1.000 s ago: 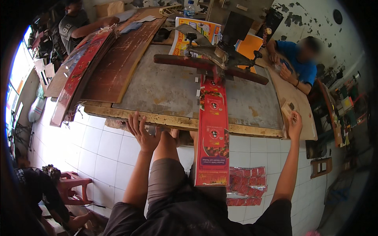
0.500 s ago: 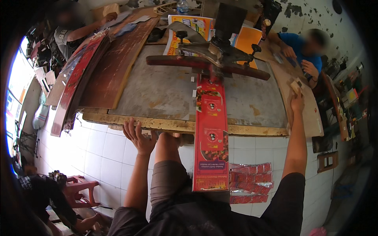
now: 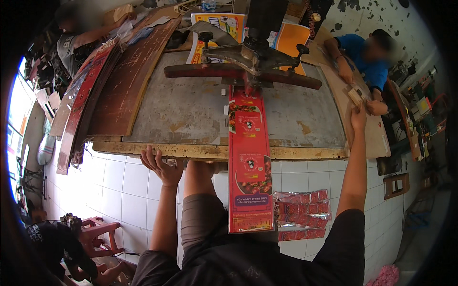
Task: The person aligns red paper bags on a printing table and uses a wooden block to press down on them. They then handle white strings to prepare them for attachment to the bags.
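Note:
My left hand (image 3: 163, 169) rests against the front edge of the worktable (image 3: 200, 150), its fingers stretched and slightly spread, holding nothing. Over at the right side my right hand (image 3: 359, 119) grips a small pale wooden block (image 3: 354, 97). A co-worker's hand (image 3: 376, 107) is right beside the block, apparently touching it. Between my arms a long red printed strip (image 3: 249, 148) runs from beneath a metal clamp press (image 3: 248, 66) over the front edge toward my lap. Neither of my hands touches the strip.
Stacked brown boards (image 3: 138, 81) cover the table's left side. Red packets in clear film (image 3: 300, 212) lie below, right of the strip. One person sits at the right in a blue shirt (image 3: 355, 52); others are at far left and lower left, near a red stool (image 3: 102, 236).
The co-worker at the right has leaned in and brought a hand to the wooden block in my right hand. My left hand stays at the table edge. The whole view has shifted slightly.

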The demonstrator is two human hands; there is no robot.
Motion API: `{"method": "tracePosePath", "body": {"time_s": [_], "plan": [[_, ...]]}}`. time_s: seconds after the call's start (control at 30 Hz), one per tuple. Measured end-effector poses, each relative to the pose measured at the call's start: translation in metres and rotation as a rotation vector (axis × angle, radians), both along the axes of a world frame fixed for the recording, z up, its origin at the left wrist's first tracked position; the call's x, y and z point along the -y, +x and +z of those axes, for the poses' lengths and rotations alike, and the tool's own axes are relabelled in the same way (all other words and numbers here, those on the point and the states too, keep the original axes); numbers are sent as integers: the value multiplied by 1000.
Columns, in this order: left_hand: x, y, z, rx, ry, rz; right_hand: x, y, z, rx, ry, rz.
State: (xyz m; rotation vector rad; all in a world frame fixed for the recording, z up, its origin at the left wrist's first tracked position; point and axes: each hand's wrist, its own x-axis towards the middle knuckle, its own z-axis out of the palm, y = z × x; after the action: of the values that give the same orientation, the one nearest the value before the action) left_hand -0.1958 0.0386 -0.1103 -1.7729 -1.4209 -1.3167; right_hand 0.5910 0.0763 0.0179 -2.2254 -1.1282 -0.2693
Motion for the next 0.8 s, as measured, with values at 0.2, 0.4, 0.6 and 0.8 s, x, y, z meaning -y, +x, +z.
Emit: {"method": "tracePosePath", "body": {"time_s": [0.2,0.4,0.6,0.8], "plan": [[0,1,1,6,-4,-2,1,-1,2,-49,-20,-22],[-2,-1,-3,14,25,27,1,-2,4,-72,-19,-14],[-2,-1,-4,20,22,24,3,-2,3,-67,1,9],[0,-2,-3,30,9,22,3,-5,3,-73,11,22]]}}
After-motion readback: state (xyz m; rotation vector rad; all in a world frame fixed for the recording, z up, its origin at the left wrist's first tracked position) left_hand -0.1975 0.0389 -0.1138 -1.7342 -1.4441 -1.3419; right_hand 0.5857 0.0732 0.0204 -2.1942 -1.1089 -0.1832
